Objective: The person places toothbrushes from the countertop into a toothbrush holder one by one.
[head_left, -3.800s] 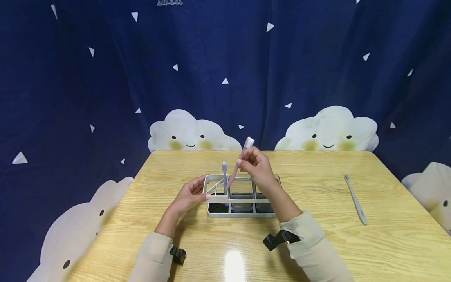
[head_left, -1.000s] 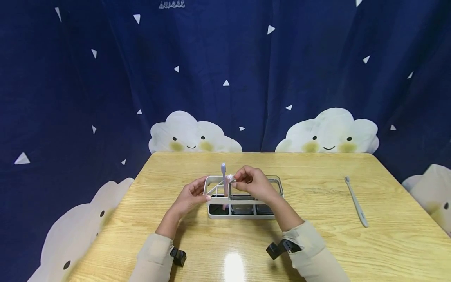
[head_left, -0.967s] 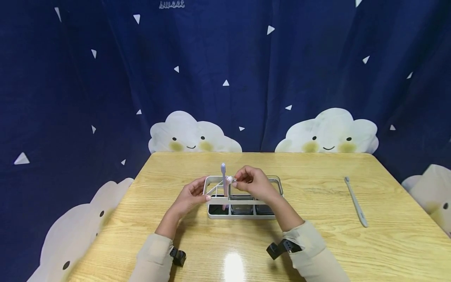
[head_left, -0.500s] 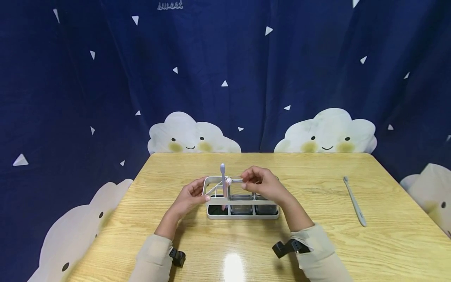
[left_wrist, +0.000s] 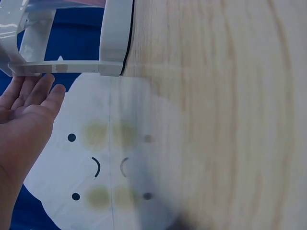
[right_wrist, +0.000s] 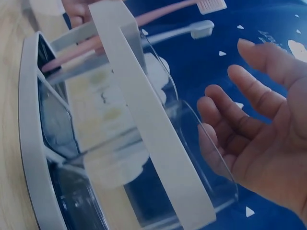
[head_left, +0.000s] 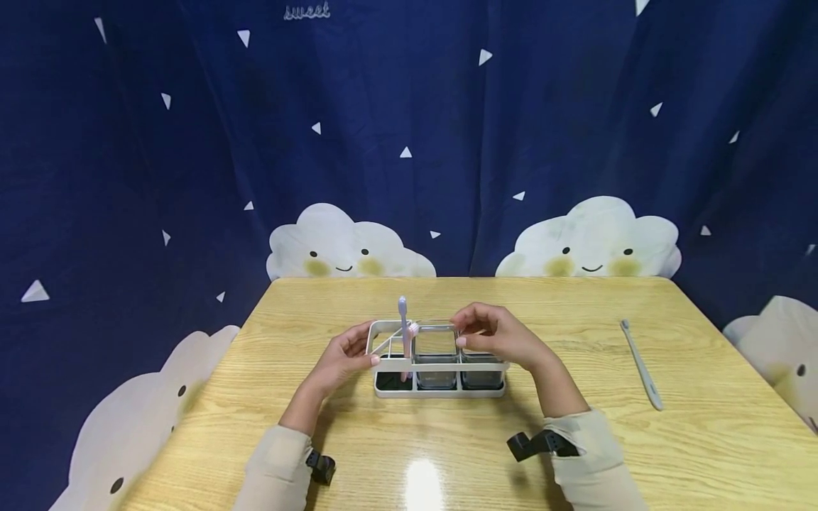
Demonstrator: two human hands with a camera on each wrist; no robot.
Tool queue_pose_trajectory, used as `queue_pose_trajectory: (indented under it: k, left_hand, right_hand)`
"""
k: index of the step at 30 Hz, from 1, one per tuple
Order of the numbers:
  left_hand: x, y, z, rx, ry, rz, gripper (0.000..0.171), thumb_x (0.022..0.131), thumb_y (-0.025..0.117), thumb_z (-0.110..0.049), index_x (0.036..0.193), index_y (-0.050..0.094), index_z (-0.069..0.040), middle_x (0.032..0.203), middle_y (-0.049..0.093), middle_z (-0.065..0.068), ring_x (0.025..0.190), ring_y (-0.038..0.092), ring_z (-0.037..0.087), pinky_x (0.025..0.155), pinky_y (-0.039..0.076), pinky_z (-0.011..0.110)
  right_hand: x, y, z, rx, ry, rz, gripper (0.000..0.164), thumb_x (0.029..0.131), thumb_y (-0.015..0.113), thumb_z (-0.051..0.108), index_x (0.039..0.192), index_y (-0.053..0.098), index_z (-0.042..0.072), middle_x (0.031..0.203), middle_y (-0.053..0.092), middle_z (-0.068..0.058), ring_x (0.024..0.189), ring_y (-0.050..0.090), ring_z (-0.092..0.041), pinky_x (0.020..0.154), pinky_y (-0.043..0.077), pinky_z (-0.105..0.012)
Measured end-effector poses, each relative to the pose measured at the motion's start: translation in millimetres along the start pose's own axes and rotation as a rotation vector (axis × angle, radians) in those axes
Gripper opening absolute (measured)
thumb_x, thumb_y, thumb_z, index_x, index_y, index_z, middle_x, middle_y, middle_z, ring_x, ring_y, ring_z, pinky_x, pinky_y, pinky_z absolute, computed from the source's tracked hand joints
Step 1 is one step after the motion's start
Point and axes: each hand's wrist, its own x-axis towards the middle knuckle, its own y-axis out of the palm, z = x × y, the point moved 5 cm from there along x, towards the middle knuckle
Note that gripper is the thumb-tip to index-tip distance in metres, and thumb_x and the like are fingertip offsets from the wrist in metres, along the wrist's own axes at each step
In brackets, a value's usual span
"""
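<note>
A white toothbrush holder [head_left: 441, 365] stands on the table, its left end held by my left hand [head_left: 348, 351] with the thumb at the front bar and the fingers behind. A lavender toothbrush [head_left: 403, 312] and a pink toothbrush [right_wrist: 168, 10] stand in its left compartment, heads up; the pink one leans. Two clear cups sit in the other compartments, one in the middle [head_left: 437, 378] and one at the right [head_left: 482, 378]. My right hand [head_left: 495, 335] hovers over the right cup with nothing in it, its fingers loosely bent and apart in the right wrist view.
A grey-blue toothbrush [head_left: 641, 365] lies on the wooden table [head_left: 575, 440] at the right. Behind the table hangs a dark blue curtain [head_left: 358, 106] with white clouds and triangles. Each sleeve has a black wrist camera strapped on.
The pink toothbrush went down into the left compartment and my right hand let go of it. That hand has since moved right, over the right cup. My left hand stays on the holder.
</note>
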Motion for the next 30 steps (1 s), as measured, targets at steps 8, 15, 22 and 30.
queue_pose_trajectory:
  k: [8, 15, 22, 30]
  left_hand:
    - [2.2, 1.3, -2.3, -0.016, 0.017, 0.004, 0.067, 0.077, 0.069, 0.007, 0.137, 0.039, 0.004, 0.131, 0.045, 0.027, 0.124, 0.034, 0.047, 0.096, 0.04, 0.028]
    - [2.7, 1.8, -1.4, -0.016, 0.013, 0.011, 0.067, 0.078, 0.068, 0.006, 0.137, 0.038, 0.005, 0.132, 0.04, 0.032, 0.125, 0.034, 0.045, 0.097, 0.039, 0.028]
    - [2.7, 2.3, -3.3, -0.014, 0.017, 0.028, 0.067, 0.078, 0.068, 0.006, 0.138, 0.037, 0.005, 0.134, 0.039, 0.032, 0.125, 0.033, 0.046, 0.097, 0.039, 0.028]
    - [-0.8, 1.1, -0.6, -0.002, 0.008, 0.035, 0.069, 0.08, 0.067, 0.007, 0.14, 0.034, 0.002, 0.136, 0.041, 0.025, 0.127, 0.031, 0.044, 0.098, 0.037, 0.027]
  right_hand:
    - [-11, -18, 1, 0.0, 0.013, -0.031, 0.033, 0.084, 0.067, 0.005, 0.113, 0.056, -0.007, 0.109, 0.055, -0.028, 0.091, 0.056, -0.031, 0.074, 0.051, -0.029]
    - [-19, -30, 3, -0.016, 0.013, -0.059, 0.034, 0.085, 0.068, 0.008, 0.115, 0.056, -0.003, 0.11, 0.056, -0.02, 0.094, 0.055, -0.031, 0.075, 0.052, -0.03]
    - [-26, -41, 2, -0.012, 0.012, -0.075, 0.032, 0.085, 0.067, 0.006, 0.114, 0.057, -0.003, 0.109, 0.057, -0.016, 0.095, 0.056, -0.031, 0.075, 0.052, -0.031]
    - [-37, -56, -2, -0.036, -0.01, -0.097, 0.032, 0.086, 0.065, 0.003, 0.113, 0.055, -0.009, 0.107, 0.057, -0.022, 0.093, 0.057, -0.027, 0.077, 0.052, -0.031]
